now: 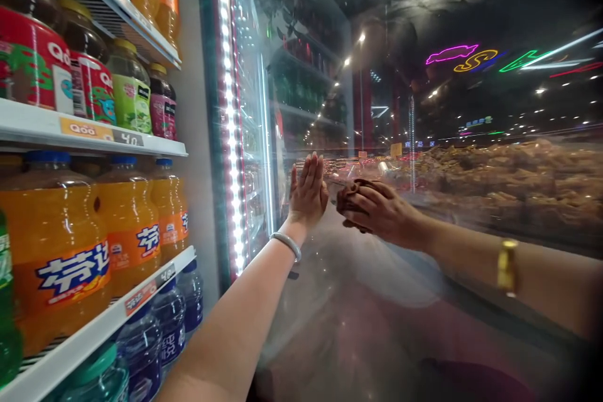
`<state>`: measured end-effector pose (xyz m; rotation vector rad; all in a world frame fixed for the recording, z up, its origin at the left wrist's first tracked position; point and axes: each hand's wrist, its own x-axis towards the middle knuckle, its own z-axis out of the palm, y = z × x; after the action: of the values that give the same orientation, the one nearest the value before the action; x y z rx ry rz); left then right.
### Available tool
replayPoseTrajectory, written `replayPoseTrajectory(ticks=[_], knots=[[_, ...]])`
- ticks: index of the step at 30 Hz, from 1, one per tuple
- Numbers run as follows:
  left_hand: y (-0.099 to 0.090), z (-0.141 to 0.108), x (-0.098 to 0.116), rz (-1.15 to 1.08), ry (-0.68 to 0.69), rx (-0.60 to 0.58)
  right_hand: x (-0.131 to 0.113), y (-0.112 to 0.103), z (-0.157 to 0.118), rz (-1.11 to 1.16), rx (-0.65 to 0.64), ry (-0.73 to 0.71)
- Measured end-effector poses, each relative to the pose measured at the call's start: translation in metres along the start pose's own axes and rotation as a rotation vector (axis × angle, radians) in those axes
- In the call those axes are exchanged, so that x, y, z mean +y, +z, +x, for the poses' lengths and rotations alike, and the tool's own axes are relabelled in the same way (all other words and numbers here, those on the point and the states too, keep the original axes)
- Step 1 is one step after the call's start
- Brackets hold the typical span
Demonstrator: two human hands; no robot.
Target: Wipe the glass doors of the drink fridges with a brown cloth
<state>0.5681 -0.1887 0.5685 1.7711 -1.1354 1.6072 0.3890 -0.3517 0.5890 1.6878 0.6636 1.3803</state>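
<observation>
Near the middle, my left hand (308,191) lies flat against the glass door (339,289) of a drinks fridge, fingers stretched upward. A grey bangle (288,245) circles that wrist. To its right, my right hand (384,210) is closed around a crumpled brown cloth (355,201), pressed on the glass. The cloth bunches out past the fingertips, and part of it is hidden under the hand. A gold watch or bracelet (507,267) on the right wrist is blurred. Hazy streaks show on the pane around both hands.
At left, fridge shelves (164,144) hold several bottles, among them orange soda (75,251) with blue caps and juice (129,88). A bright LED strip (230,107) edges the door frame. Through the glass, piled brown goods (513,182) and neon lights (464,59) show.
</observation>
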Motion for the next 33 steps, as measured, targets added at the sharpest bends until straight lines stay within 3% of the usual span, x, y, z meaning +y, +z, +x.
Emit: replayPoseTrajectory(ticks=[2,3,6,8,10,13,16,18,20,23,25,28,31,33], knots=[[-0.002,-0.008,-0.009,-0.014,0.03,-0.019,0.023,-0.007,-0.011,-0.056,-0.045,-0.049],[-0.004,-0.01,-0.013,-0.027,0.04,-0.028,0.039,-0.006,-0.005,-0.114,-0.059,0.021],[-0.009,-0.013,-0.021,-0.083,0.069,-0.055,0.066,0.013,0.042,-0.168,-0.052,0.457],[-0.01,-0.014,-0.026,-0.129,0.051,-0.048,0.05,0.032,0.076,-0.144,-0.013,0.562],[-0.011,-0.017,-0.03,-0.164,-0.005,-0.022,0.012,0.044,0.088,-0.081,-0.037,0.464],[-0.012,-0.026,-0.039,-0.176,-0.044,-0.015,-0.035,0.043,0.061,-0.007,-0.06,0.221],[-0.013,-0.038,-0.048,-0.167,-0.02,-0.047,-0.026,0.031,0.028,-0.006,-0.06,0.03],[-0.013,-0.044,-0.055,-0.158,-0.035,-0.048,0.002,0.029,0.033,-0.046,-0.069,0.084],[-0.013,-0.046,-0.062,-0.15,-0.074,-0.037,0.023,0.035,0.061,-0.079,-0.079,0.276],[-0.012,-0.048,-0.071,-0.145,-0.121,-0.03,0.007,0.054,0.108,-0.062,-0.07,0.487],[-0.013,-0.049,-0.075,-0.142,-0.139,-0.034,-0.027,0.063,0.114,-0.016,-0.063,0.41],[-0.018,-0.053,-0.078,-0.137,-0.137,-0.059,-0.065,0.063,0.087,0.04,-0.05,0.162],[-0.025,-0.054,-0.079,-0.128,-0.101,-0.1,-0.051,0.057,0.066,0.059,-0.051,0.109],[-0.029,-0.051,-0.083,-0.117,-0.089,-0.114,-0.025,0.06,0.079,0.051,-0.045,0.21]])
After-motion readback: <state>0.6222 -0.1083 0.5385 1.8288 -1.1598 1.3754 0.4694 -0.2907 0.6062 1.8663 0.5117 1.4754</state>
